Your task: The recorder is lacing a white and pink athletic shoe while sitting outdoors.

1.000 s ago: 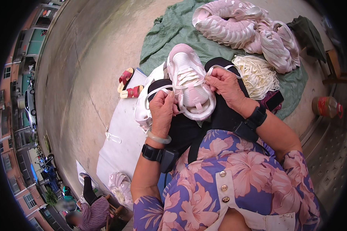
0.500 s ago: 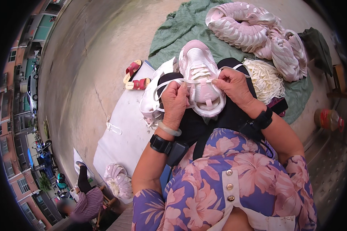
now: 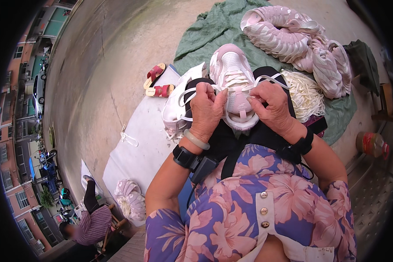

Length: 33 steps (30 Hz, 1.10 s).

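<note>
A pink and white sneaker [image 3: 234, 67] rests on my lap between my knees, its toe pointing away from me. White lace crosses its tongue, and loose lace loops out to both sides. On the shoe's left, my left hand [image 3: 206, 107] pinches the white shoelace [image 3: 187, 92] near the upper eyelets. Across from it, my right hand [image 3: 272, 105] is closed on the lace at the right eyelets, thumb against forefinger. The exact lace ends are hidden by my fingers. Another white and pink shoe [image 3: 172, 115] lies beside my left knee.
Bundled pink and white shoe pieces [image 3: 283, 41] lie on a green cloth [image 3: 196, 46], near a heap of cream laces [image 3: 307, 94]. Red sandals [image 3: 160, 91] stand at the left by a pale sheet [image 3: 131, 174]. A plastic bottle [image 3: 372, 145] is at right. Another person [image 3: 94, 225] sits lower left.
Both hands have shifted from beside the tongue's top to closer against the eyelets, with my left hand turned more palm-down. The view has moved slightly; the shoe stays on my lap.
</note>
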Tool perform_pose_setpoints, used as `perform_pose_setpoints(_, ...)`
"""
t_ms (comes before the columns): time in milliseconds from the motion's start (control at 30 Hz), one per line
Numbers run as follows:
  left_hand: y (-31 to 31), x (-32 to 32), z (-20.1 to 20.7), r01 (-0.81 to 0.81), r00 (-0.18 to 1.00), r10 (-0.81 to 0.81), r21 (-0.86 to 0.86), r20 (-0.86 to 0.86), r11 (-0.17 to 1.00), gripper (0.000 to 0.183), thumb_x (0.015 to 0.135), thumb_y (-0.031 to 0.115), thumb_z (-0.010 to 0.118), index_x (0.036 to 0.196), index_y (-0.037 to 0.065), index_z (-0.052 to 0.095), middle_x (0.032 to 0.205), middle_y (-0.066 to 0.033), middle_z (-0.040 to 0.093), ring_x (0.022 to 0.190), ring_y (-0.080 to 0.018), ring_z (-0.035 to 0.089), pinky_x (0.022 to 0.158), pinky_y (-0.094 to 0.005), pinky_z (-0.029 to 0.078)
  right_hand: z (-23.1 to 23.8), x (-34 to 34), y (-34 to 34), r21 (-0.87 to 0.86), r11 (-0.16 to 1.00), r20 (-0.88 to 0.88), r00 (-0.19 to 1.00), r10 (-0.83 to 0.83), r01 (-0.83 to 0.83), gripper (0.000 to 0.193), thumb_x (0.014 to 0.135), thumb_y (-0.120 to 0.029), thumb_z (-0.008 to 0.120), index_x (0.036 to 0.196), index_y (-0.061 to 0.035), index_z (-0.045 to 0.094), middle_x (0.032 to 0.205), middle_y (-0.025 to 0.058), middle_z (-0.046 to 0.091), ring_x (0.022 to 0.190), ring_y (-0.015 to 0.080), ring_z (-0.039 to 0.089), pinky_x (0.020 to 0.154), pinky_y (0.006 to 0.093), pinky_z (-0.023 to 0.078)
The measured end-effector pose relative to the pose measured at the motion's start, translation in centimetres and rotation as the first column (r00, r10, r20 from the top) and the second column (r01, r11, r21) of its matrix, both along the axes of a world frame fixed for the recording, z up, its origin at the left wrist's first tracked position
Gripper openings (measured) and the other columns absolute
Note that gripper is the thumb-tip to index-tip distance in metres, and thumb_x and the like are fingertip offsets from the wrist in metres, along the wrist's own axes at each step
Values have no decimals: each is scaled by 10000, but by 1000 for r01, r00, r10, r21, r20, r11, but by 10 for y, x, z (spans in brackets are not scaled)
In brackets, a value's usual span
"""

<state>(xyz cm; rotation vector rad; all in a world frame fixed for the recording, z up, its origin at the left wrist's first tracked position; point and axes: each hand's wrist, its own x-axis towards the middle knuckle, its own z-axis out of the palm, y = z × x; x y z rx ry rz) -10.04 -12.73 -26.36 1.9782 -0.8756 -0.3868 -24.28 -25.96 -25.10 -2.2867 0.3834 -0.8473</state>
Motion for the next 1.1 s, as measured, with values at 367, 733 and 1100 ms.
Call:
perform_pose_setpoints(367, 12, -10, -3, 202, 902, -189, 7, 388, 979, 388, 699, 81, 676, 1051, -8, 538, 839, -144, 569, 716, -277, 584, 652, -340, 484, -7, 31, 13, -314, 944, -91, 993, 76, -101, 56, 682, -129, 624, 697, -105, 576, 672, 37, 512, 660, 221, 538, 682, 374, 336)
perform_pose_setpoints(733, 9, -3, -13, 204, 951, -156, -162, 267, 966, 265, 767, 8, 568, 1031, 5, 584, 837, -136, 587, 716, -262, 590, 669, -320, 480, -16, 48, 12, -389, 917, -132, 990, 41, -90, 62, 696, -156, 602, 668, -107, 575, 658, 42, 519, 652, 221, 550, 707, 376, 345)
perform_pose_setpoints(1100, 11, -9, -13, 187, 951, -145, -136, 273, 973, 294, 750, -7, 560, 1043, 2, 582, 877, -142, 597, 776, -271, 606, 704, -328, 485, -7, 27, 8, -506, 851, -24, 989, 148, -140, 50, 657, -126, 586, 685, -98, 555, 649, 18, 459, 632, 199, 503, 684, 369, 350)
